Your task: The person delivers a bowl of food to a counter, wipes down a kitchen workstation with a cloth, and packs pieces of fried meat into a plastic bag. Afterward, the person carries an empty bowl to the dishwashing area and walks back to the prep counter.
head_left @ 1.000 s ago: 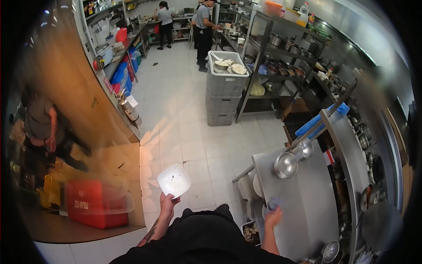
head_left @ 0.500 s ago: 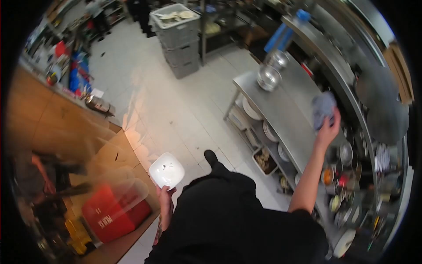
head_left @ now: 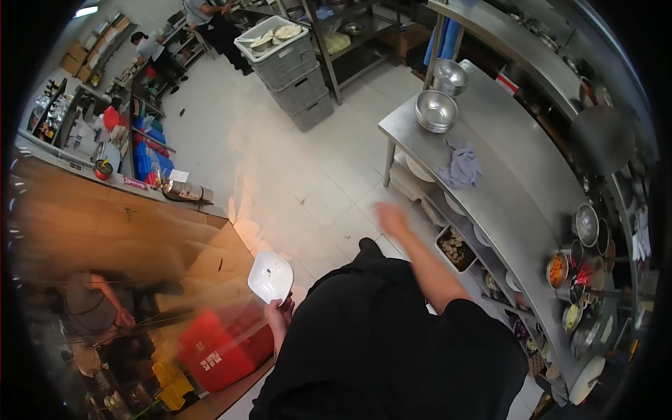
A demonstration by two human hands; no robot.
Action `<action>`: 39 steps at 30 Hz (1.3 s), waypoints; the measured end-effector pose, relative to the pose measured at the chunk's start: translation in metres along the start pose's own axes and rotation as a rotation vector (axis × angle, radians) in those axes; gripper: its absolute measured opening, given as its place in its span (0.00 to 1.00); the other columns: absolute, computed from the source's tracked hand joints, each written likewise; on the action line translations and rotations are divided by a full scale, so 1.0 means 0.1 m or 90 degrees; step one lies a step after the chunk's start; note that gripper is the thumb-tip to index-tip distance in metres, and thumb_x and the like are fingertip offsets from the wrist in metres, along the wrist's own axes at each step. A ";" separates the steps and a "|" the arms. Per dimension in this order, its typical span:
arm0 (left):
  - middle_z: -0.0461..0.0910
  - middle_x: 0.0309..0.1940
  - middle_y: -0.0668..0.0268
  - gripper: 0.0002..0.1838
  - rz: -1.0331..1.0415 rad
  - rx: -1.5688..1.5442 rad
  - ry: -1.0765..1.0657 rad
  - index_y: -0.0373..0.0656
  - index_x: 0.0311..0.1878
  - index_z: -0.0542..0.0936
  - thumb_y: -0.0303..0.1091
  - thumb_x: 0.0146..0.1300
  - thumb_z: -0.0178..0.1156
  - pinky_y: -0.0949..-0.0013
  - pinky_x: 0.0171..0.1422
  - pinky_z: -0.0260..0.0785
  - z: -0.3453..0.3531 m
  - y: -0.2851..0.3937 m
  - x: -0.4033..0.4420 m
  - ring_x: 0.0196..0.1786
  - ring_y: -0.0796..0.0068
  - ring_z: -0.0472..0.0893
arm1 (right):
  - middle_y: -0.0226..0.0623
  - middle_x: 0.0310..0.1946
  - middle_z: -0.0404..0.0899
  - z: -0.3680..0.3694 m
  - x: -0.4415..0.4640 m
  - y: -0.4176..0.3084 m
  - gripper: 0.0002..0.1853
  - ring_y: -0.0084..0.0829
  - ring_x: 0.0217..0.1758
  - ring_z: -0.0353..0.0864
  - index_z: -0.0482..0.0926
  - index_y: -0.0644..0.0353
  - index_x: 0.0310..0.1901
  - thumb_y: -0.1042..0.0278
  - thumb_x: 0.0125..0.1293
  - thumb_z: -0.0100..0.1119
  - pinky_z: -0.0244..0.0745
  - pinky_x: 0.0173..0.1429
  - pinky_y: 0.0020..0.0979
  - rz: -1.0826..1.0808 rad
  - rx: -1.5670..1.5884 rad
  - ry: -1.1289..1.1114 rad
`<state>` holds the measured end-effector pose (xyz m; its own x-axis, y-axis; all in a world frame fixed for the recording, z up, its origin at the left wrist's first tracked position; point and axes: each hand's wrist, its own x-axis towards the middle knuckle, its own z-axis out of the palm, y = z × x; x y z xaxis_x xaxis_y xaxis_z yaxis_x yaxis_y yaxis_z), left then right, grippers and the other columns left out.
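In my left hand point(head_left: 278, 313), low at the left, I grip a white square bowl point(head_left: 271, 277) by its near edge; dark bits show inside it. My right hand point(head_left: 392, 218) is in the air over the floor, left of the steel table point(head_left: 518, 175), smeared by motion. I see nothing in it, but its fingers do not show clearly. On the table's left part lies a crumpled grey-blue cloth point(head_left: 462, 166), apart from my hand. Stacked steel bowls point(head_left: 436, 112) stand just behind the cloth.
Grey crates point(head_left: 297, 80) with dishes on top stand on the floor ahead. A red box point(head_left: 227, 350) sits at the lower left. Under the table is a metal tray of food point(head_left: 455, 248). Two people point(head_left: 155, 52) work at the far left. A fire extinguisher point(head_left: 187, 190) lies near the counter.
My right hand has let go of the cloth, which now lies on the table, and has swung left off the table. The bowl stays in my left hand. The view has shifted.
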<state>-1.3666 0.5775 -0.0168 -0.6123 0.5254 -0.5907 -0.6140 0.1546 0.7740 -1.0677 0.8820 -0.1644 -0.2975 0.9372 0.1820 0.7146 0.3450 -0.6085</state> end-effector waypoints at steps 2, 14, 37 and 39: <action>0.82 0.38 0.51 0.24 0.012 0.009 0.006 0.37 0.57 0.69 0.27 0.54 0.52 0.67 0.40 0.77 0.23 0.06 -0.02 0.35 0.67 0.81 | 0.44 0.39 0.84 -0.06 -0.17 -0.81 0.13 0.42 0.44 0.82 0.85 0.52 0.46 0.70 0.62 0.54 0.76 0.51 0.41 -0.191 0.228 -0.367; 0.81 0.40 0.50 0.23 -0.088 0.010 -0.008 0.33 0.56 0.69 0.27 0.56 0.51 0.67 0.42 0.75 0.65 0.09 0.05 0.36 0.68 0.79 | 0.47 0.60 0.71 -2.16 0.75 1.24 0.25 0.49 0.54 0.74 0.73 0.55 0.62 0.62 0.62 0.61 0.73 0.57 0.44 0.157 -0.333 0.174; 0.79 0.41 0.51 0.23 -0.082 0.069 -0.029 0.35 0.57 0.67 0.25 0.56 0.52 0.62 0.38 0.79 1.17 0.42 0.63 0.34 0.59 0.82 | 0.49 0.61 0.69 -0.51 3.00 0.45 0.21 0.46 0.54 0.78 0.76 0.56 0.58 0.69 0.62 0.55 0.77 0.52 0.39 0.286 -0.102 0.187; 0.79 0.41 0.52 0.23 -0.089 0.075 -0.044 0.35 0.57 0.67 0.25 0.55 0.52 0.62 0.38 0.79 1.09 0.50 0.84 0.34 0.59 0.82 | 0.46 0.57 0.75 -0.40 3.10 0.55 0.17 0.41 0.52 0.80 0.80 0.55 0.54 0.69 0.63 0.55 0.77 0.52 0.36 0.231 -0.016 0.164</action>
<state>-1.3947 0.7209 -0.0030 -0.4869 0.5483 -0.6799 -0.6255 0.3244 0.7096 -1.0953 1.1936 -0.1102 0.1402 0.9789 0.1488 0.7601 -0.0101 -0.6498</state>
